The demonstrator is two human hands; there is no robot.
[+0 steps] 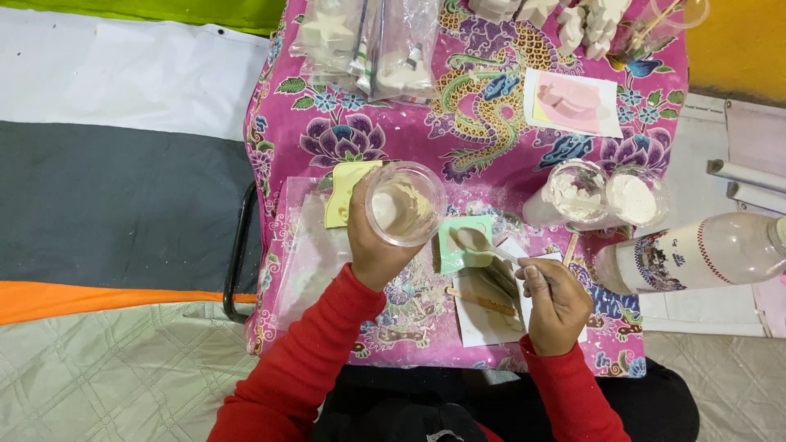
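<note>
On the flowered bench (491,139), the left hand (372,245) grips a clear cup (404,203) holding pale liquid; right hand (557,303) fingers pinch a spoon (483,243). Two cups of white powder (606,195) stand right.

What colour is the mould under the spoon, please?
The mould is light green; head view.

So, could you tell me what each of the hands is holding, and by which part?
The left hand grips a clear plastic cup around its side wall. The right hand pinches a spoon by its handle end.
</note>
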